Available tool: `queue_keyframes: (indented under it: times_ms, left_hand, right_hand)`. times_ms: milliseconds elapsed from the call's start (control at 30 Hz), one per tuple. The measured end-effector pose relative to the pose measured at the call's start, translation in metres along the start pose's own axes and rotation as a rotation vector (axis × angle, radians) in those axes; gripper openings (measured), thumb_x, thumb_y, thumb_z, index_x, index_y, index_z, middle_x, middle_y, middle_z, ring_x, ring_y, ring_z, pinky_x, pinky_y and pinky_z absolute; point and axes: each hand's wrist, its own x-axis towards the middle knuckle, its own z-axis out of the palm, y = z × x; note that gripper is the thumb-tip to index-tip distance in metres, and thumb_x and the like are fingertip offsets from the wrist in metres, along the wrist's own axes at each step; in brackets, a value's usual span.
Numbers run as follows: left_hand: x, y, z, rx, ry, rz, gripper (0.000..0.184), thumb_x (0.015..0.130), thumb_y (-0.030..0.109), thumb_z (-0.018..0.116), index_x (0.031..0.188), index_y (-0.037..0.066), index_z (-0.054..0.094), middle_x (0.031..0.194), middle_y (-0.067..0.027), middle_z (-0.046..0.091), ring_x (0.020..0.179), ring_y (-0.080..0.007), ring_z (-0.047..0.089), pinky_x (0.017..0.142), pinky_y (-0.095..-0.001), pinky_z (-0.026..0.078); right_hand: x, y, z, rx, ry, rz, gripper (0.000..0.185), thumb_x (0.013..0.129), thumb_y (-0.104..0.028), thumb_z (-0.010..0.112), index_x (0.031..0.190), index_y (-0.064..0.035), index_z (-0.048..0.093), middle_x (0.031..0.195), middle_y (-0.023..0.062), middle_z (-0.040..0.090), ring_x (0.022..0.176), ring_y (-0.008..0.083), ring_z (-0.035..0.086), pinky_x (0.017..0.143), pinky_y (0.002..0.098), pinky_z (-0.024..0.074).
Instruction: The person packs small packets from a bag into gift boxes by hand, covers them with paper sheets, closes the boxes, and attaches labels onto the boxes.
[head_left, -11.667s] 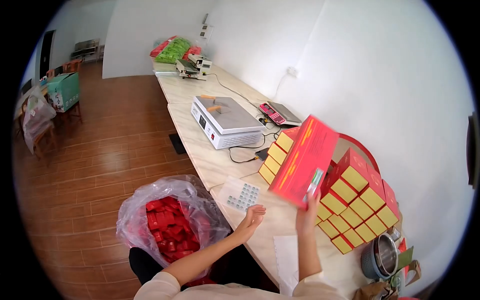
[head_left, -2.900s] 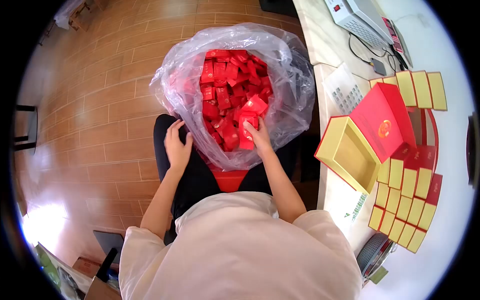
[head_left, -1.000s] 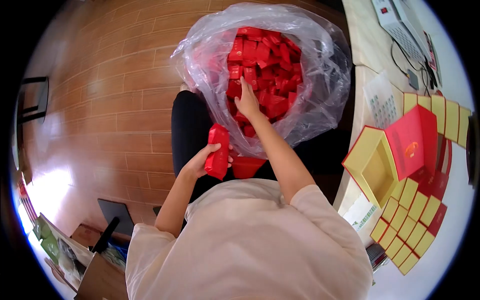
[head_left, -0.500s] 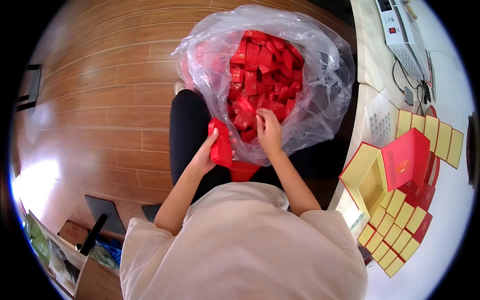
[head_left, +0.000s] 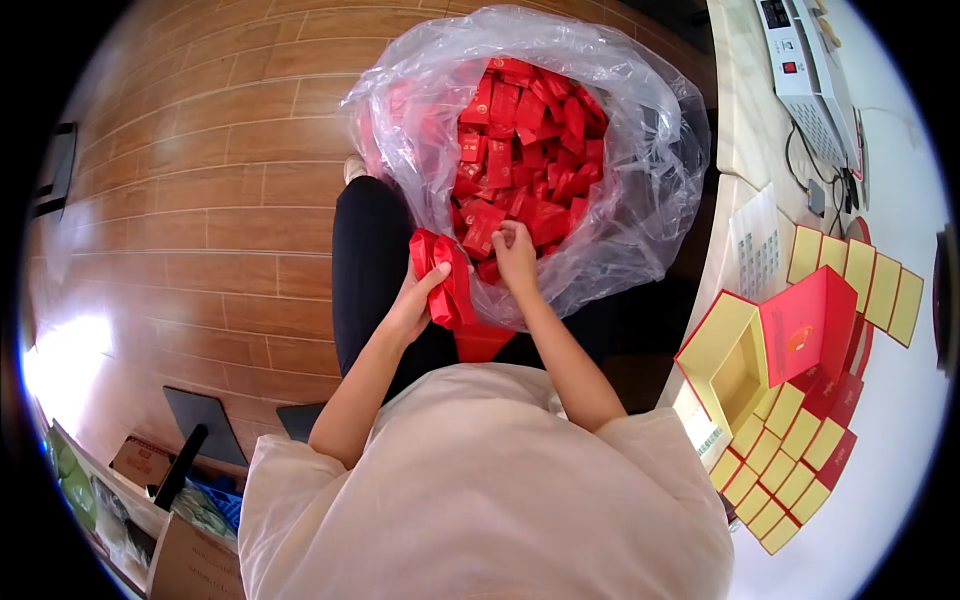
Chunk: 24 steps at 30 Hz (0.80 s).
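Observation:
Several red packets (head_left: 447, 285) are gripped together in my left hand (head_left: 412, 300), just below the bag's near left edge. Over the near part of the bag opening is my right hand (head_left: 515, 255), its fingers closed on a red packet (head_left: 481, 232) at the top of the pile. The large clear plastic bag (head_left: 650, 190) stands open between my legs, with many loose red packets (head_left: 530, 130) inside. On the table to the right, a red and yellow box (head_left: 735, 365) lies open with its lid raised, and its inside shows yellow.
The table (head_left: 735, 130) holds a sticker sheet (head_left: 757, 245), stacked red and yellow boxes (head_left: 785, 470), a white machine (head_left: 805, 90) and black cables. Cardboard boxes (head_left: 195, 560) and a blue crate (head_left: 218, 500) are at the lower left. A black stand (head_left: 205, 425) rests on the floor.
The open box has come onto the table since the first frame. My left hand has taken hold of packets and now holds more than half a second ago. My right hand has moved slightly left.

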Motion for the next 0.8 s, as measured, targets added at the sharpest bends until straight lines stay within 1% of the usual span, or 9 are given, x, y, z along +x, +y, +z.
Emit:
queue_keyframes:
  times_ms: [33, 100, 200, 333, 400, 500, 667, 733, 800]
  left_hand:
    - [0.002, 0.0, 0.001, -0.003, 0.002, 0.0, 0.059, 0.091, 0.02, 0.062, 0.138, 0.012, 0.028, 0.121, -0.0123, 0.055, 0.109, -0.0228, 0.058, 0.094, -0.0376, 0.047]
    - [0.003, -0.001, 0.003, 0.006, -0.004, 0.012, 0.057, 0.09, 0.018, 0.061, 0.136, 0.011, 0.029, 0.116, -0.0138, 0.058, 0.106, -0.0237, 0.06, 0.094, -0.0372, 0.047]
    - [0.003, 0.0, 0.003, -0.011, 0.005, -0.004, 0.056, 0.091, 0.018, 0.06, 0.136, 0.01, 0.028, 0.116, -0.0141, 0.058, 0.107, -0.0236, 0.059, 0.094, -0.0371, 0.047]
    - [0.004, 0.003, 0.005, -0.027, 0.005, -0.022, 0.055, 0.091, 0.018, 0.06, 0.136, 0.01, 0.028, 0.115, -0.0139, 0.058, 0.107, -0.0237, 0.06, 0.094, -0.0373, 0.047]
    - [0.005, 0.002, 0.005, -0.027, 0.001, -0.023, 0.056, 0.092, 0.019, 0.059, 0.137, 0.01, 0.028, 0.116, -0.0139, 0.058, 0.107, -0.0235, 0.06, 0.094, -0.0375, 0.047]
    - [0.004, 0.002, 0.009, -0.026, 0.025, 0.013, 0.057, 0.092, 0.02, 0.06, 0.137, 0.01, 0.027, 0.117, -0.0139, 0.057, 0.107, -0.0232, 0.059, 0.094, -0.0377, 0.046]
    - [0.009, -0.011, 0.0, 0.01, 0.01, 0.055, 0.063, 0.09, 0.02, 0.063, 0.139, 0.011, 0.024, 0.122, -0.0119, 0.052, 0.111, -0.0229, 0.056, 0.096, -0.0371, 0.045]
    - [0.012, -0.021, -0.001, 0.306, 0.098, 0.233, 0.067, 0.089, 0.022, 0.065, 0.139, 0.011, 0.022, 0.126, -0.0107, 0.046, 0.116, -0.0212, 0.049, 0.099, -0.0361, 0.042]
    - [0.009, -0.024, 0.001, 0.378, 0.066, 0.229, 0.068, 0.089, 0.022, 0.065, 0.139, 0.01, 0.022, 0.127, -0.0106, 0.045, 0.118, -0.0205, 0.047, 0.1, -0.0359, 0.04]
  right_hand:
    - [0.019, 0.014, 0.008, -0.002, -0.003, 0.001, 0.049, 0.084, -0.033, 0.065, 0.116, 0.0024, 0.054, 0.112, 0.0216, 0.06, 0.108, 0.0337, 0.056, 0.092, 0.039, 0.0442]
    - [0.044, 0.023, 0.028, -0.443, 0.127, 0.157, 0.067, 0.076, -0.039, 0.072, 0.122, 0.0007, 0.045, 0.118, 0.024, 0.054, 0.11, 0.035, 0.054, 0.092, 0.0466, 0.0439]
    - [0.052, 0.018, 0.046, -0.632, 0.063, 0.363, 0.079, 0.067, -0.039, 0.08, 0.123, 0.0016, 0.041, 0.122, 0.0233, 0.049, 0.111, 0.0368, 0.053, 0.094, 0.044, 0.0446]
    - [0.044, 0.019, 0.048, -0.592, 0.035, 0.423, 0.063, 0.071, -0.035, 0.077, 0.116, -0.002, 0.048, 0.121, 0.0215, 0.048, 0.113, 0.0384, 0.051, 0.092, 0.0457, 0.0445]
    - [0.039, 0.032, 0.042, -0.509, 0.12, 0.036, 0.042, 0.078, -0.03, 0.071, 0.109, -0.0064, 0.054, 0.117, 0.019, 0.05, 0.11, 0.0374, 0.053, 0.085, 0.047, 0.0468]
    - [0.028, 0.026, 0.022, -0.398, 0.188, -0.152, 0.026, 0.084, -0.024, 0.065, 0.101, -0.0064, 0.057, 0.103, 0.0175, 0.059, 0.098, 0.0356, 0.06, 0.077, 0.0457, 0.0485]
    - [-0.012, -0.031, -0.024, -0.235, 0.034, -0.118, 0.027, 0.086, -0.025, 0.063, 0.097, -0.0007, 0.059, 0.087, 0.0186, 0.065, 0.084, 0.0312, 0.065, 0.074, 0.0377, 0.0495]
    - [-0.033, -0.049, -0.037, -0.2, -0.018, -0.146, 0.029, 0.086, -0.027, 0.063, 0.097, 0.0, 0.061, 0.084, 0.0184, 0.066, 0.082, 0.0299, 0.066, 0.073, 0.0363, 0.0496]
    - [-0.05, -0.06, -0.038, -0.104, -0.175, -0.289, 0.032, 0.088, -0.03, 0.063, 0.099, 0.0002, 0.064, 0.087, 0.0175, 0.067, 0.082, 0.024, 0.066, 0.072, 0.0342, 0.0489]
